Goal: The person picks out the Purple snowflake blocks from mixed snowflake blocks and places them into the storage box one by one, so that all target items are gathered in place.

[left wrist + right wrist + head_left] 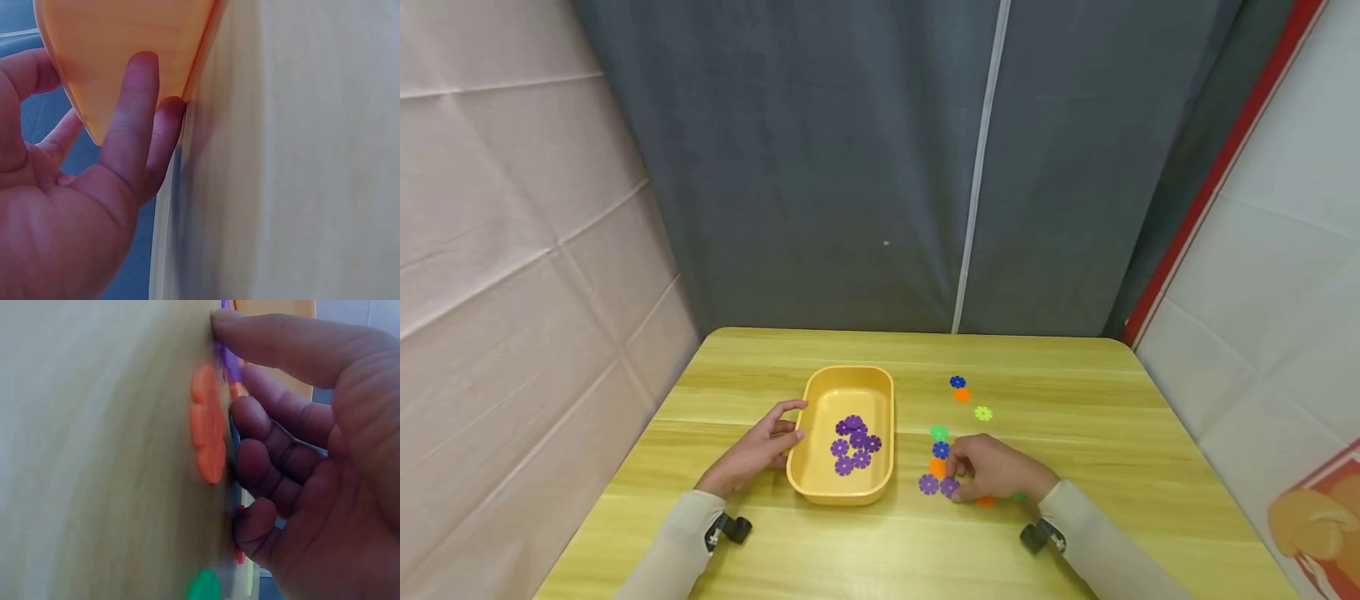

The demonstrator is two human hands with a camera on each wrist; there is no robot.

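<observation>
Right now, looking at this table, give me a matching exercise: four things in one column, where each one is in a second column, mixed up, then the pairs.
Things
1. purple flower pieces
2. left hand
3. right hand
4. yellow-green flower piece

Places
A. lying alone on the table, beyond the right hand
B. fingers on a purple piece lying on the table
C. inside the yellow tray
D. against the tray's outer wall

Pairs: 1-C, 2-D, 3-B, 4-A
</observation>
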